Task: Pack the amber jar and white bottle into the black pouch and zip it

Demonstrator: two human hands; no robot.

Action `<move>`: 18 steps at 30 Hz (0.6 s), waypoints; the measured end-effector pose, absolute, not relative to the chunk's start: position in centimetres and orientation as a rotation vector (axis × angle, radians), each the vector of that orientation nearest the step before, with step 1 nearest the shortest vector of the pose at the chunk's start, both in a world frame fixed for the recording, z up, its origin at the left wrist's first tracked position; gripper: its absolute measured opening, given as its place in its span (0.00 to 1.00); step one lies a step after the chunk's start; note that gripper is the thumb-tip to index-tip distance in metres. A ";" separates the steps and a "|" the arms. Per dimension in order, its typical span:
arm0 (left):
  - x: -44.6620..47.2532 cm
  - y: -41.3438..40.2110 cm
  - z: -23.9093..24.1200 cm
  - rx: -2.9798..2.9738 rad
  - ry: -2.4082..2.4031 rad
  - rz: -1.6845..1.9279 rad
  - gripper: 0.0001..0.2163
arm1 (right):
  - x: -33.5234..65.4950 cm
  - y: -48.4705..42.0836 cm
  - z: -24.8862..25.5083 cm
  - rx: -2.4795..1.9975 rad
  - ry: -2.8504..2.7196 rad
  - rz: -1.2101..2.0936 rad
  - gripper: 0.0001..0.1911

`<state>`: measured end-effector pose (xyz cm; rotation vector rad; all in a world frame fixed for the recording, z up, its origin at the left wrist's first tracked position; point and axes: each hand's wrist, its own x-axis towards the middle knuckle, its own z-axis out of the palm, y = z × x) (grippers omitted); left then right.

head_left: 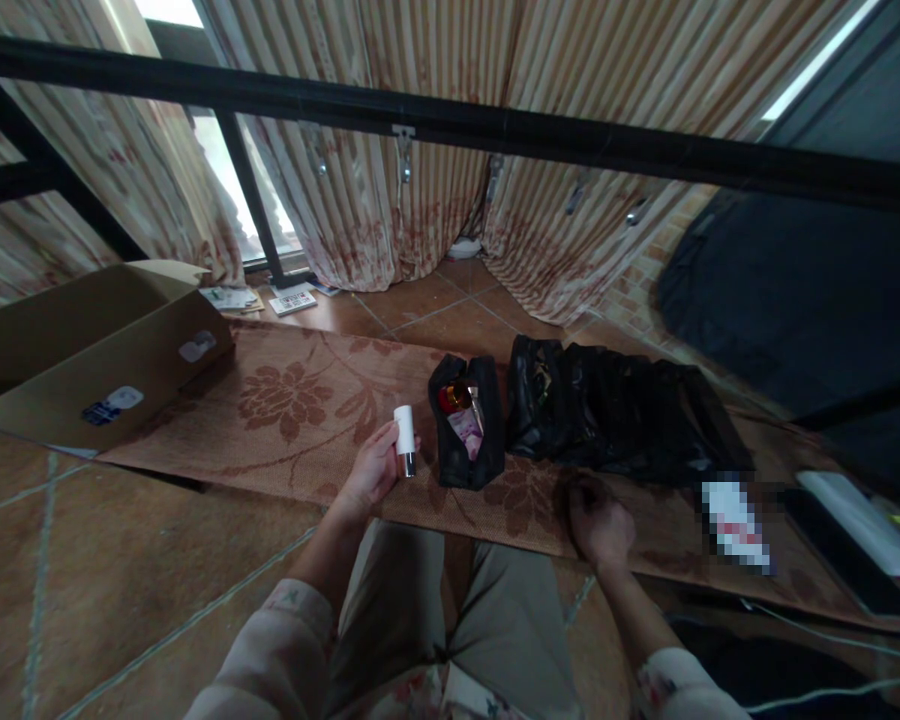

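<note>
My left hand [376, 468] is closed around a small white cylindrical bottle [404, 432] with a shiny silver end pointing down, over the table runner. Just right of it stands a black pouch [451, 462] with its top unzipped. Inside the pouch lie an amber-and-red container [457, 397] and a pink-and-white packet [467, 436]. My right hand [601, 522] rests by the front edge of the runner, below a row of black pouches [607, 410]. Its fingers are curled in shadow, and whatever they may hold is hidden.
A patterned brown runner [285, 400] covers the low surface. An open cardboard box [142, 370] stands at left. A blurred-out white item [735, 525] and a dark flat device [844, 550] lie at right. A black metal rail [450, 115] crosses before curtains.
</note>
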<state>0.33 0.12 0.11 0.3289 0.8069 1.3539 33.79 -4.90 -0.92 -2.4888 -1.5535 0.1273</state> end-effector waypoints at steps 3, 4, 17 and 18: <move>0.3 0.1 0.1 0.322 0.810 1.359 0.11 | 33.8 -4.9 -0.9 -2.489 -1.555 0.129 0.16; 0.3 0.1 0.1 0.319 0.815 1.361 0.11 | 33.7 -4.9 -0.9 -2.489 -1.555 0.129 0.16; 0.3 0.0 0.1 0.331 0.838 1.356 0.13 | 33.7 -4.9 -0.8 -2.494 -1.543 0.127 0.16; 0.3 0.0 0.1 0.333 0.838 1.356 0.13 | 33.7 -4.9 -0.8 -2.493 -1.542 0.127 0.16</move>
